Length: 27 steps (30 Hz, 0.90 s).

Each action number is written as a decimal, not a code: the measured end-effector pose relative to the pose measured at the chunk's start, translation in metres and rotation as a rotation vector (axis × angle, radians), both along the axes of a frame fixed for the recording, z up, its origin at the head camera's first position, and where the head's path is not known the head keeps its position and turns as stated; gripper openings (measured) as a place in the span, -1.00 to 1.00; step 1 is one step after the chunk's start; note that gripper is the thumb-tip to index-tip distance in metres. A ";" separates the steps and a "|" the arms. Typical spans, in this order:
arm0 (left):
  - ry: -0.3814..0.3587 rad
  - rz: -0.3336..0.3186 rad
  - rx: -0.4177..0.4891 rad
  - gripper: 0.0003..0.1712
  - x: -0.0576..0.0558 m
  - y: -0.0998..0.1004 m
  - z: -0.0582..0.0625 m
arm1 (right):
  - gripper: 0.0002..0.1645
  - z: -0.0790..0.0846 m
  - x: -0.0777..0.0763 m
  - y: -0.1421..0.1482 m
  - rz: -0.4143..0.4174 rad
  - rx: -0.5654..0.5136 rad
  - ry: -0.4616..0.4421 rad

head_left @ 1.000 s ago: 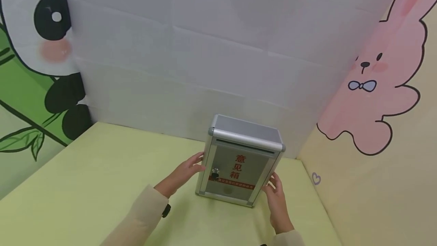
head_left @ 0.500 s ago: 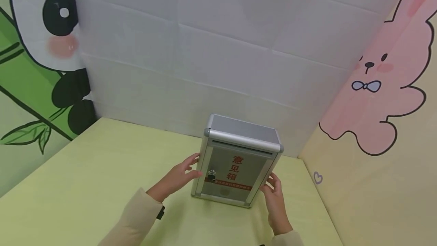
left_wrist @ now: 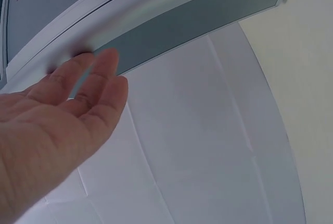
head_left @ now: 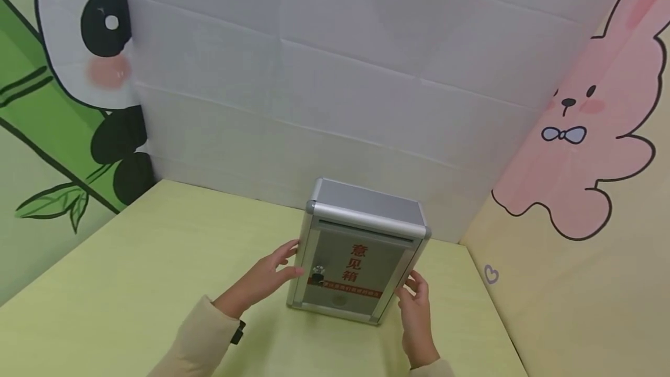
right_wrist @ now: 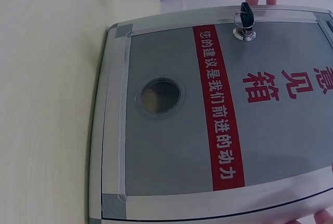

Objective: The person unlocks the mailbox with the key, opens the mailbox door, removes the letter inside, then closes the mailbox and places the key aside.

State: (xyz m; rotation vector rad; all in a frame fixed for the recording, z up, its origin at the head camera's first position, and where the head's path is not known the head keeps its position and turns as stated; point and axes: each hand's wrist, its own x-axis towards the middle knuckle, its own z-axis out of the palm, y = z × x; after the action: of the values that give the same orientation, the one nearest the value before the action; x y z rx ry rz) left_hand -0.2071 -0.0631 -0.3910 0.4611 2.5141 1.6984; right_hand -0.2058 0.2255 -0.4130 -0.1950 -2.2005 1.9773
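Note:
A grey suggestion box (head_left: 353, 272) with a silver frame and red Chinese lettering stands on the yellow-green table (head_left: 209, 231). Its top slot faces the front. A black key (right_wrist: 247, 15) sits in the lock at the left edge of its door. My left hand (head_left: 262, 281) is at the box's left side, fingers loosely extended, fingertips right at the frame in the left wrist view. On the other side my right hand (head_left: 416, 313) has its fingers and thumb at the right edge, gently bent. A round window (right_wrist: 160, 97) shows low on the door.
A whitish sheet-covered wall (head_left: 335, 98) rises just behind the box. To the left is a wall with a painted panda (head_left: 73, 45), to the right one with a painted pink rabbit (head_left: 581, 156). The table's right edge runs along the right wall.
The box has shifted a little to the left across the table, with both hands staying at its sides. The head view has turned slightly left.

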 end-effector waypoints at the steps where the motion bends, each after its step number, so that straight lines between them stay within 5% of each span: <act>1: 0.003 0.001 0.005 -0.26 0.001 -0.001 -0.001 | -0.31 0.000 0.001 -0.001 -0.004 -0.002 0.001; 12: 0.051 0.024 0.004 -0.31 0.008 -0.012 -0.003 | -0.35 -0.002 0.006 -0.008 -0.020 0.010 0.010; 18: 0.060 0.134 0.002 -0.45 0.004 -0.009 -0.007 | -0.38 -0.007 0.008 -0.015 -0.081 0.006 0.058; 24: 0.079 0.231 0.001 -0.59 -0.008 -0.005 -0.016 | -0.47 -0.014 0.012 -0.032 -0.294 -0.002 0.282; 27: 0.078 0.260 0.002 -0.64 -0.012 -0.002 -0.018 | -0.59 -0.020 0.014 -0.043 -0.263 0.136 0.500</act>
State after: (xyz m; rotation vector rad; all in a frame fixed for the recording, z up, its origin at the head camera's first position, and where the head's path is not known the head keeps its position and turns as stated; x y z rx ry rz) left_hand -0.2193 -0.0649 -0.4093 0.2098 2.7310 1.7986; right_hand -0.1917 0.1829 -0.4331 0.0285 -1.8657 1.5275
